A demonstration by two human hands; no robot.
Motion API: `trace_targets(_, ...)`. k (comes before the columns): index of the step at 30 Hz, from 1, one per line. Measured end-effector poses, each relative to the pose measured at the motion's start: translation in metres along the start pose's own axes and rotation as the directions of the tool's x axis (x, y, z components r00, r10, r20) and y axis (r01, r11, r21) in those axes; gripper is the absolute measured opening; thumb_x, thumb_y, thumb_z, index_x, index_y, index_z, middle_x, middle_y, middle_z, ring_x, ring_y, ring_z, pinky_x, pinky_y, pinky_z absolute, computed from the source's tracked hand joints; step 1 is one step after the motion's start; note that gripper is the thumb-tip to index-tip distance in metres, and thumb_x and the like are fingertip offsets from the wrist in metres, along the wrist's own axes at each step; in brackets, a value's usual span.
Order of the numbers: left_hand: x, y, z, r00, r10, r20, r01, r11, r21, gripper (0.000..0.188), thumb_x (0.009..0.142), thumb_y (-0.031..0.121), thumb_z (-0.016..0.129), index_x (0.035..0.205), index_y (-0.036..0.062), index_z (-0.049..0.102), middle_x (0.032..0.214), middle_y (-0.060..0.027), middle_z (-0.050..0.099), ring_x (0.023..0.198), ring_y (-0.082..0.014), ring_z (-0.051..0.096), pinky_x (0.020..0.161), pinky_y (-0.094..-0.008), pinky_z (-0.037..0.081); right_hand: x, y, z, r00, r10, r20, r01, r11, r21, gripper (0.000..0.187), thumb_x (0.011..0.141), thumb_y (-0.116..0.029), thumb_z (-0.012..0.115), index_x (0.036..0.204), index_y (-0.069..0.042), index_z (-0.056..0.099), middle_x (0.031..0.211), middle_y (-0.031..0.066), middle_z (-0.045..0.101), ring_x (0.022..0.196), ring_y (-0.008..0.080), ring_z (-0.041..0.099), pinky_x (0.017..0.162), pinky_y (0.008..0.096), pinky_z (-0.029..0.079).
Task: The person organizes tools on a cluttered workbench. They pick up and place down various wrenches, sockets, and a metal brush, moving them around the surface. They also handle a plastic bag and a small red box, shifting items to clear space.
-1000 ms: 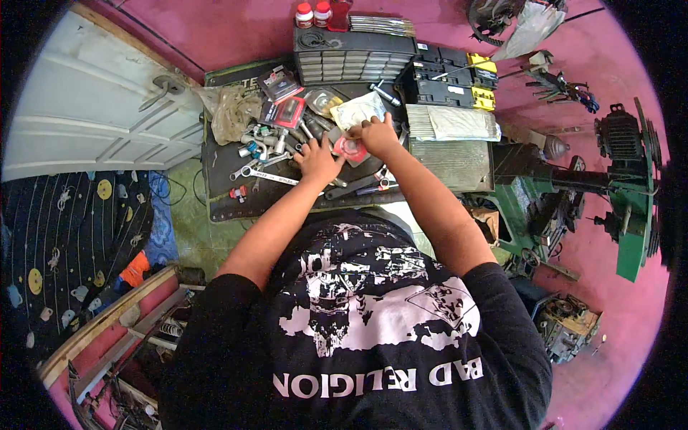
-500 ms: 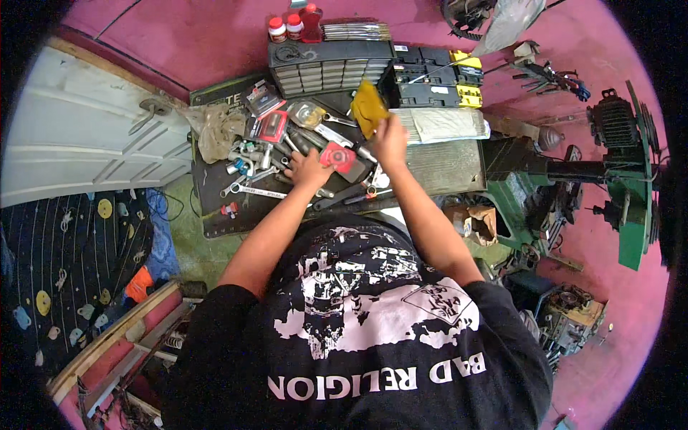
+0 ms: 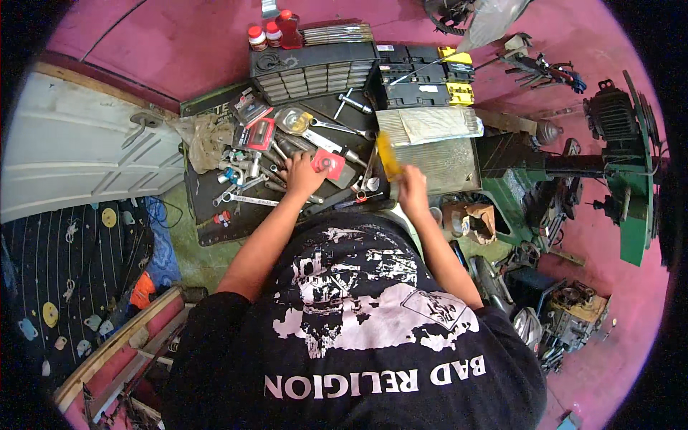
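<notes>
At frame centre, the left hand [image 3: 304, 176] grips a red card [image 3: 330, 164]; the right hand [image 3: 411, 189], holding a yellow sheet [image 3: 388, 155], has moved lower right.

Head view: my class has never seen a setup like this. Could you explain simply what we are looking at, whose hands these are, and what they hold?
There is no robot here. A camera worn on a person's head looks down, so the black shirt and both bare arms are the wearer's own. The fisheye lens bends straight edges, and the picture's left is the person's left.

On the dark table lie wrenches, small metal parts, packaged items and a crumpled bag. A drawer unit stands at the back.

The right hand holds a thin yellow sheet, somewhat blurred. The left hand touches a red card; whether it grips it is hard to tell.
</notes>
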State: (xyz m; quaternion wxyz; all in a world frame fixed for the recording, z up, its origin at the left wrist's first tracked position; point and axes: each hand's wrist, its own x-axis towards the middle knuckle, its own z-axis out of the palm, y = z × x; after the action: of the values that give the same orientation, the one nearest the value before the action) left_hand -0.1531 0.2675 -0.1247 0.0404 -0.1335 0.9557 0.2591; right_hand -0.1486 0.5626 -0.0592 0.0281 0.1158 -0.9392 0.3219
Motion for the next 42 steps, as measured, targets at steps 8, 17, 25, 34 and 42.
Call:
trace_targets(8,-0.005,-0.003,-0.002,0.996,-0.001,0.093,0.007,0.998,-0.062,0.021,0.077,0.026,0.080,0.086,0.0139,0.067,0.106,-0.0043,0.067,0.111,-0.0355,0.055,0.091,-0.0560,0.040,-0.022,-0.008,0.036,0.865,-0.125,0.485,0.305,0.899,-0.313,0.026,0.090,-0.019,0.057,0.114,-0.014,0.067,0.133,0.0043,0.061,0.135,0.0347,0.045,0.106,0.0709,0.027)
trace_targets(17,-0.009,-0.010,-0.011,0.998,-0.052,0.023,0.054,0.995,-0.087,0.024,0.081,0.026,0.075,0.099,0.0151,0.066,0.107,-0.0062,0.072,0.110,-0.0364,0.056,0.089,-0.0567,0.040,0.061,-0.031,0.086,0.962,-0.171,0.212,0.232,0.922,-0.310,0.017,0.093,-0.029,0.061,0.100,-0.016,0.070,0.099,0.0031,0.072,0.106,0.0282,0.060,0.094,0.0575,0.036)
trace_targets(25,-0.005,-0.010,-0.005,0.998,-0.051,0.034,0.053,0.997,-0.049,0.042,0.082,0.027,0.072,0.124,0.0181,0.068,0.115,-0.0064,0.072,0.114,-0.0356,0.056,0.094,-0.0571,0.039,0.130,-0.060,0.153,0.877,0.193,0.440,0.045,0.879,-0.475,0.033,0.083,-0.044,0.073,0.112,-0.029,0.073,0.119,0.0041,0.069,0.117,0.0261,0.061,0.100,0.0606,0.034)
trace_targets(34,0.019,0.008,-0.007,0.988,-0.092,0.127,0.076,0.990,0.120,0.050,0.084,0.035,0.069,0.132,0.0208,0.065,0.123,-0.0104,0.061,0.121,-0.0337,0.046,0.095,-0.0582,0.035,0.134,-0.059,0.152,0.838,0.186,0.514,0.167,0.808,-0.564,0.042,0.079,-0.043,0.075,0.113,-0.020,0.072,0.117,0.0061,0.070,0.116,0.0282,0.062,0.098,0.0623,0.034)
trace_targets(42,0.039,0.002,-0.001,0.910,-0.351,0.221,0.398,0.890,-0.224,0.047,0.091,0.046,0.062,0.130,0.0195,0.068,0.129,-0.0145,0.066,0.130,-0.0400,0.050,0.099,-0.0703,0.034,0.104,-0.038,0.122,0.861,0.201,0.467,-0.242,0.970,0.029,0.024,0.085,-0.025,0.077,0.099,-0.006,0.073,0.089,0.0125,0.075,0.078,0.0283,0.070,0.074,0.0449,0.050)
